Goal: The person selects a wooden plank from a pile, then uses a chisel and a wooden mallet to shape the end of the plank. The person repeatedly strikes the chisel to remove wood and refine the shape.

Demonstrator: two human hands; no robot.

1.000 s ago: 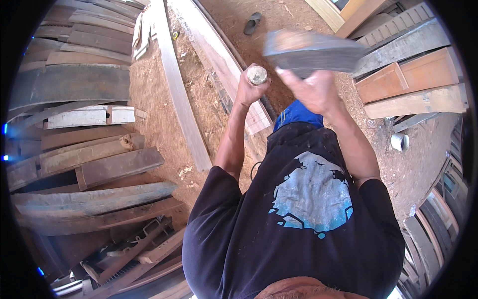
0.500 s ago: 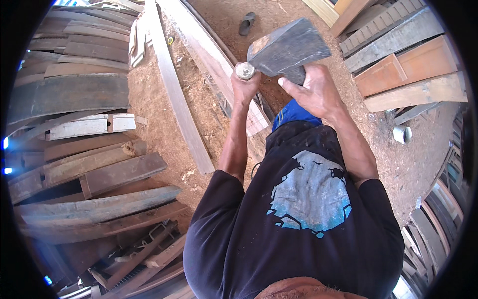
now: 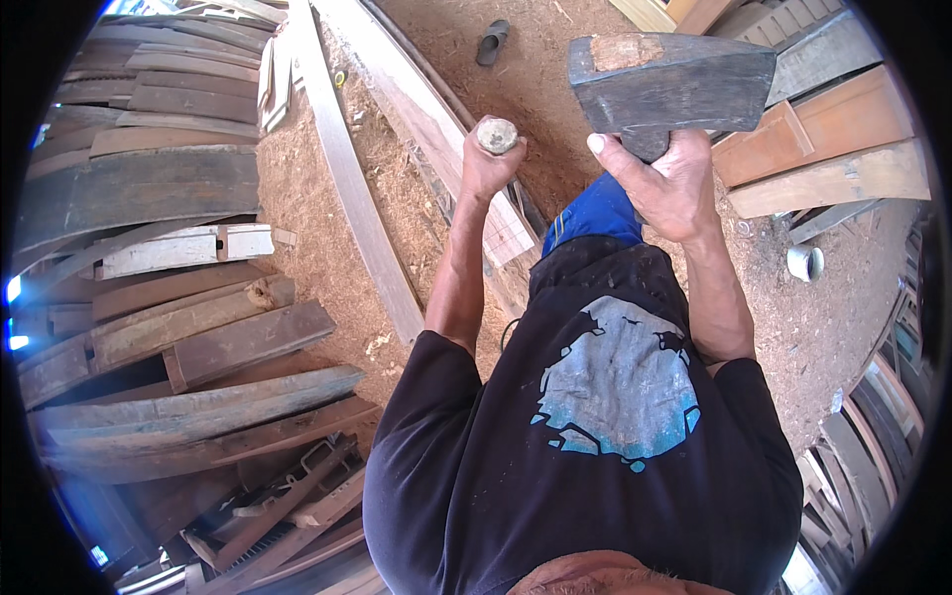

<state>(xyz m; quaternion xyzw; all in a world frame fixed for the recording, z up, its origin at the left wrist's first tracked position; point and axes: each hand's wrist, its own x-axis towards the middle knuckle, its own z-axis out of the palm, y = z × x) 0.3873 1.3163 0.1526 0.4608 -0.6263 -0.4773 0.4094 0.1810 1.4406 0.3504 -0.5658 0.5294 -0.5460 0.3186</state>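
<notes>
My left hand [image 3: 486, 175] is wrapped round what looks like a chisel [image 3: 497, 136], upright over a pale wooden beam. Only the round, worn end of its handle shows; the blade is hidden below my fist. In my right hand [image 3: 676, 194] is a wooden mallet [image 3: 674, 87], gripped by its short visible handle with the thumb laid along it. Its big dark block head has a light, chipped patch at the left end. The mallet is raised to the right of the handle end, apart from it. Below lies the pale beam [image 3: 421, 99], running up and left.
A long narrow board [image 3: 357, 188] lies left of the beam on sawdust-strewn ground. Stacked old planks [image 3: 139, 188] fill the left side. More panels and boards [image 3: 823, 139] lean at the right, near a white cup-like container [image 3: 805, 263]. A dark sandal [image 3: 492, 44] lies at the top.
My right hand has swung the mallet to the right, away from the chisel's handle, and its head has turned more level. My left hand has barely moved and keeps its grip.
</notes>
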